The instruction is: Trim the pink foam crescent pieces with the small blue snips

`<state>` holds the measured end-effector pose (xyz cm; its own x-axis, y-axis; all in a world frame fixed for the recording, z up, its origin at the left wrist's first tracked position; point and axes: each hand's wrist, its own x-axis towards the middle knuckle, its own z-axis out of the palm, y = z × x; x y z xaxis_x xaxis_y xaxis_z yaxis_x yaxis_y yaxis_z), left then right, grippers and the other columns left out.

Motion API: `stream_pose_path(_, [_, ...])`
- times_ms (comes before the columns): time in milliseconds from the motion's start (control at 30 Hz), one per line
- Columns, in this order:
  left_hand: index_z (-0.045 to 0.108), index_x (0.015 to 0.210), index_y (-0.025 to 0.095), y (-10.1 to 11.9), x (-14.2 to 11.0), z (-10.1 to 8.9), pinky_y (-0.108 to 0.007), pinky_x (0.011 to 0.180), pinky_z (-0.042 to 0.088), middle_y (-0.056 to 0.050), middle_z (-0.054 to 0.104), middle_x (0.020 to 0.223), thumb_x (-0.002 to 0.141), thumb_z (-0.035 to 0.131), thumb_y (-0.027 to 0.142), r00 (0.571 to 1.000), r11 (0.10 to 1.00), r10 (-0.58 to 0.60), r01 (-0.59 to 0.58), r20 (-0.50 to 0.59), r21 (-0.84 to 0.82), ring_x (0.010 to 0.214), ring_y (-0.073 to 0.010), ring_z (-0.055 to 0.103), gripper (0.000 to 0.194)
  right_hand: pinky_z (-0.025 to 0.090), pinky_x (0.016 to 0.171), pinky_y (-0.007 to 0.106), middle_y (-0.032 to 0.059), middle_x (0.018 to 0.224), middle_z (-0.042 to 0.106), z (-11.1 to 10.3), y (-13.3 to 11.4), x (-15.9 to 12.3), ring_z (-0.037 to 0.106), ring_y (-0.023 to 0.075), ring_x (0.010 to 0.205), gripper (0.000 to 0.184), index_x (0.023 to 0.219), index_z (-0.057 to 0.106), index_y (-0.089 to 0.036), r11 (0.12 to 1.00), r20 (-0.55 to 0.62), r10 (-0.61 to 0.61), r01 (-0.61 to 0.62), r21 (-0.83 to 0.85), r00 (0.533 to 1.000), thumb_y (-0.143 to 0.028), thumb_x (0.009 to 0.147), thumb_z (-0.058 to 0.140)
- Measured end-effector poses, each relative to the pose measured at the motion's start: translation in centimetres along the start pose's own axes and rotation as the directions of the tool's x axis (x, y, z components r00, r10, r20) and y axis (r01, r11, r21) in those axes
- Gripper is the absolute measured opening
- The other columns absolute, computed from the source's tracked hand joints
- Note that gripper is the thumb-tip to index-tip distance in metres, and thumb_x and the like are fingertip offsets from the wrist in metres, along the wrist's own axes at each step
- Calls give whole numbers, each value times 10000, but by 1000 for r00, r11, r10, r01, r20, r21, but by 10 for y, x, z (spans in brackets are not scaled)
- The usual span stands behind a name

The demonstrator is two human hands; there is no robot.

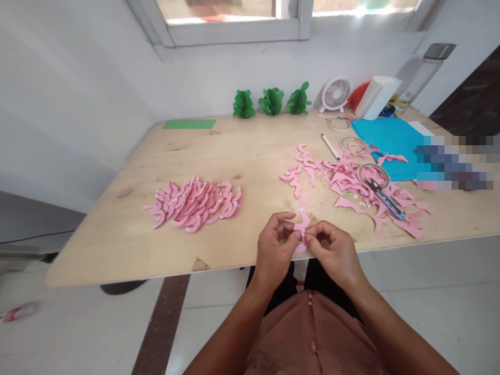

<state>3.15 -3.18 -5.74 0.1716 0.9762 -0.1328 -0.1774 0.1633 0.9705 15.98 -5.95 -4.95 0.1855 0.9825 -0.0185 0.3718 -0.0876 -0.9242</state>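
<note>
Between my two hands is a curved pink paper piece, held at the table's front edge. My left hand pinches its left side with thumb and fingers. From the other side, my right hand pinches it too, the fingertips of both hands nearly touching. White spots show on the paper; what they are is hard to make out. Just beyond my hands lie several loose curved pink cutouts. To the left is a heap of overlapping curved pink paper pieces, with small white patches on many of them.
Pink paper scraps spread over the right side, with a utility knife and tape rolls among them. A white pen, blue sheets, a small fan, green paper shapes and a green strip lie farther back.
</note>
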Motion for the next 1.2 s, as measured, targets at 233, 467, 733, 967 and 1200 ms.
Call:
stream_pose_path(233, [567, 1009, 196, 0, -2, -1, -208, 627, 442, 27, 543, 742, 724, 637, 157, 1000, 1000, -5, 5, 15, -3, 660, -99, 549, 296, 418, 540, 233, -8, 614, 606, 1, -2, -1, 540, 128, 559, 83, 689, 598, -184, 1000, -17, 14, -14, -9, 1000, -241, 746, 577])
stream_pose_path(467, [562, 1015, 200, 0, -2, -1, -208, 626, 436, 28, 556, 721, 718, 639, 157, 1000, 1000, -8, 8, 24, 2, 657, -104, 547, 309, 430, 550, 236, -5, 618, 607, 1, -2, -2, 544, 129, 568, 87, 687, 597, -185, 1000, -11, -4, 4, -24, 1000, -232, 756, 572])
stream_pose_path(733, [563, 1005, 196, 1, -3, -2, -215, 635, 448, 25, 573, 715, 717, 637, 158, 1000, 1000, -13, 13, 23, 11, 658, -109, 566, 299, 428, 537, 236, 0, 610, 605, 1, 1, -3, 536, 130, 554, 97, 687, 595, -186, 999, -7, -23, 23, -25, 1000, -245, 760, 572])
stream_pose_path(967, [554, 1013, 195, 1, -4, -2, -225, 659, 460, 23, 584, 718, 706, 645, 143, 1000, 1000, -7, 6, 24, 24, 676, -115, 583, 324, 438, 567, 240, 2, 631, 612, 2, -1, -4, 554, 135, 581, 91, 687, 594, -186, 999, -14, -22, 21, -48, 1000, -234, 760, 567])
stream_pose_path(1200, [549, 1012, 198, -2, -5, -2, -238, 672, 470, 21, 612, 715, 695, 651, 153, 1000, 1000, -8, 8, -7, 24, 687, -129, 610, 336, 446, 558, 241, -1, 616, 622, 3, 0, -5, 564, 139, 568, 110, 686, 617, -188, 997, -24, -46, 45, -63, 999, -250, 768, 577])
